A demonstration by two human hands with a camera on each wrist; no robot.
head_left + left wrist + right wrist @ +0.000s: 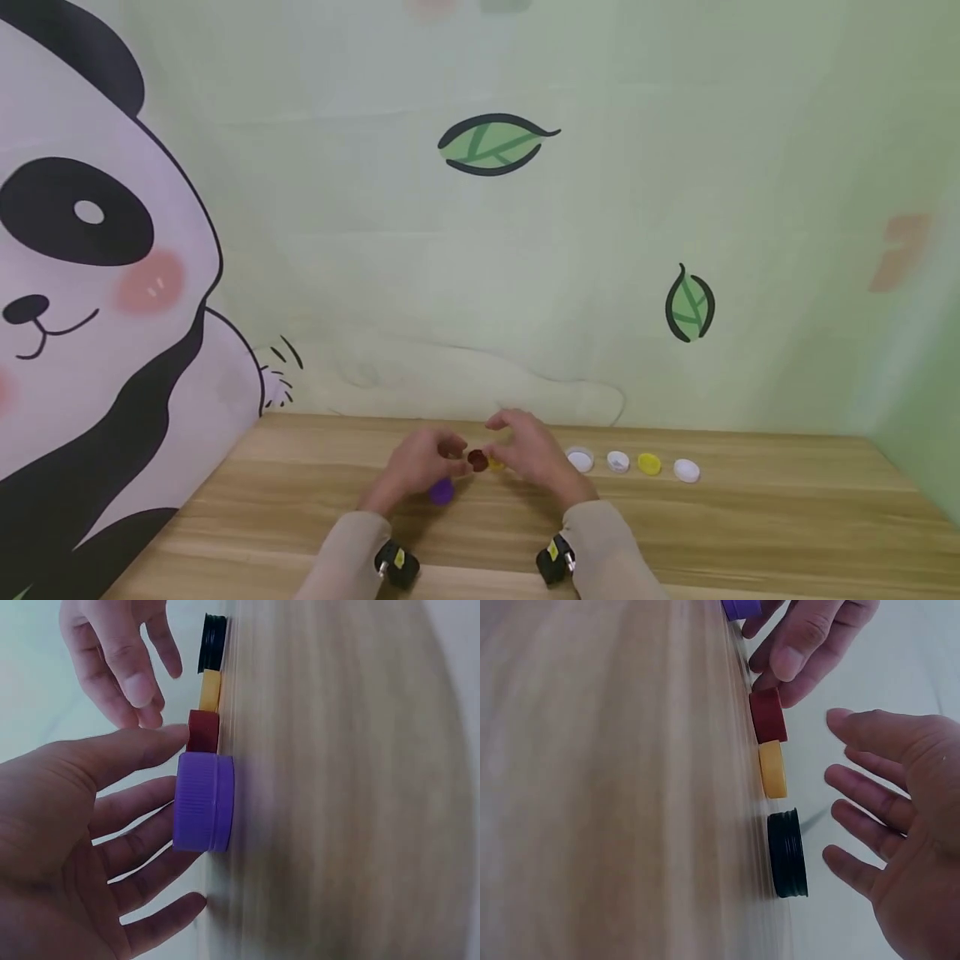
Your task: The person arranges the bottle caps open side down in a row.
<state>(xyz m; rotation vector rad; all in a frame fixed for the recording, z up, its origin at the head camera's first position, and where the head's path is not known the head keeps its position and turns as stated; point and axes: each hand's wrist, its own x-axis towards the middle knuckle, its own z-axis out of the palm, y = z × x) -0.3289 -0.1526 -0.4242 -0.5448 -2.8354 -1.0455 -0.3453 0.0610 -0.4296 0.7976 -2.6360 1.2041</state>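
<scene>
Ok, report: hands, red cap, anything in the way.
Left hand at the red cap, seemingly touching it; right hand holding nothing. Red cap beside the yellow cap. Purple cap close to left hand, possible snag.

Ridged round purple plastic cap (202, 802): one. Round dark red cap (769, 716): one. Round yellow caps (773, 769) (649, 464): two. Ridged round black cap (787, 853): one. Round white caps (580, 459) (618, 462) (686, 471): three by my count. Bare hands (422, 458) (528, 447): two. Small black wrist cameras (399, 565) (553, 562): two. Wood-grained table (765, 529): one. Printed black-outlined green leaves (491, 146) (689, 306): two. Printed panda (97, 292): one.
</scene>
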